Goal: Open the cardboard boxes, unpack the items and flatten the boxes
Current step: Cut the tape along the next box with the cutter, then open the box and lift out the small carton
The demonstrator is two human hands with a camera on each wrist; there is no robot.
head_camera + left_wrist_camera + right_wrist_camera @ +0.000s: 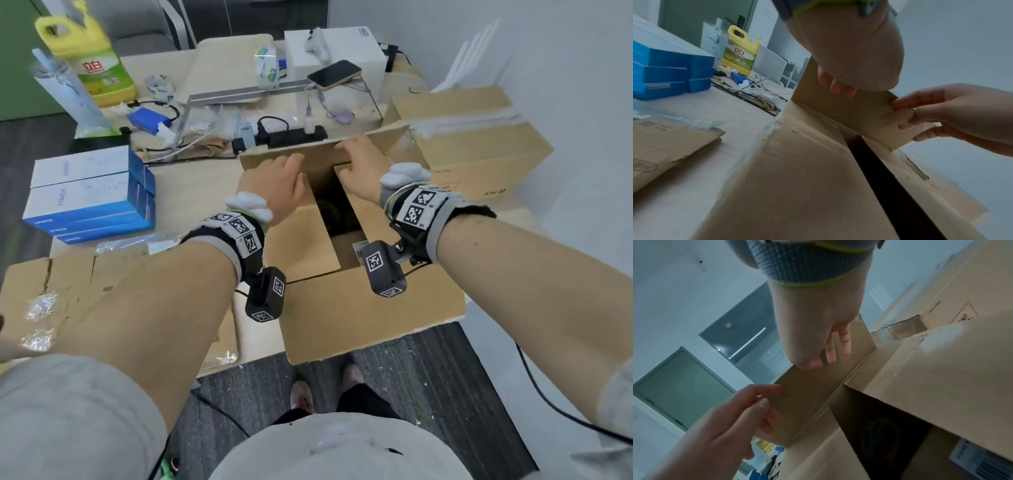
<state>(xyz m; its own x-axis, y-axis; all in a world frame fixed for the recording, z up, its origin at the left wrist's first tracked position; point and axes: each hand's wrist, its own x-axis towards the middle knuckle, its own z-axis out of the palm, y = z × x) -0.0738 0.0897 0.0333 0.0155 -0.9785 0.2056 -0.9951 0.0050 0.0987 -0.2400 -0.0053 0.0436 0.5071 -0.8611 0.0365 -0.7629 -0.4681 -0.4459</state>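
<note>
An open brown cardboard box (359, 308) stands at the table's front edge, its near flap folded out toward me. The two side flaps lie partly over the opening, leaving a dark gap (329, 212) where something dark shows. The far flap (318, 154) stands nearly upright. My left hand (274, 185) and right hand (363, 168) both reach to that flap's top edge. The wrist views show my left fingertips (836, 87) and right fingertips (830, 353) lying on its inner face. No thumb is seen behind it.
A taped cardboard box (479, 144) sits just right of the open one. Flattened cardboard (51, 284) lies at the front left, behind it a stack of blue-and-white boxes (89, 195). A power strip (294, 135), cables, a phone (334, 77) and a yellow bottle (92, 58) crowd the back.
</note>
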